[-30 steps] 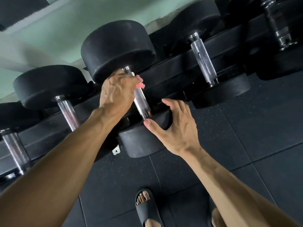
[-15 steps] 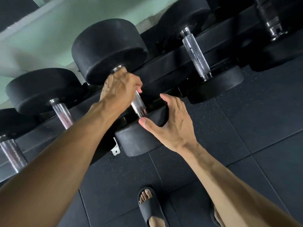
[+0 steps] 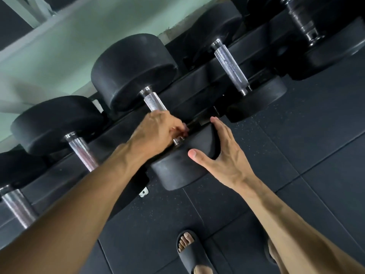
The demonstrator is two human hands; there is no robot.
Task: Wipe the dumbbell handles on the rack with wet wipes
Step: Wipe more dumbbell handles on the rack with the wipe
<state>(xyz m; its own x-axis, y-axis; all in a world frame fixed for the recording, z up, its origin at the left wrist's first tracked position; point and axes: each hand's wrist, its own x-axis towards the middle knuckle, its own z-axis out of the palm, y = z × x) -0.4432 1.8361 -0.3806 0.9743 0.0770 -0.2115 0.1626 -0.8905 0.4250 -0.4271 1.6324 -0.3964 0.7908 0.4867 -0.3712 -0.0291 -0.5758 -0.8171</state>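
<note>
A black dumbbell lies on the rack with its knurled steel handle (image 3: 154, 101) bare at the far end. My left hand (image 3: 158, 131) is curled round the near end of that handle. A sliver of the pink wet wipe (image 3: 185, 127) shows at its fingertips; the rest of the wipe is hidden under the hand. My right hand (image 3: 223, 155) rests with straight fingers on the dumbbell's near head (image 3: 177, 173), thumb on its face. The far head (image 3: 134, 70) sits against the wall side.
More dumbbells lie on the black rack (image 3: 197, 103): one handle to the right (image 3: 230, 66), two to the left (image 3: 83, 151) (image 3: 17, 206). A foot in a black sandal (image 3: 189, 252) stands on the dark rubber floor (image 3: 306, 135) below.
My left hand has slid down the handle from the far head to the near end, baring the upper knurling. My right hand has stayed on the near head.
</note>
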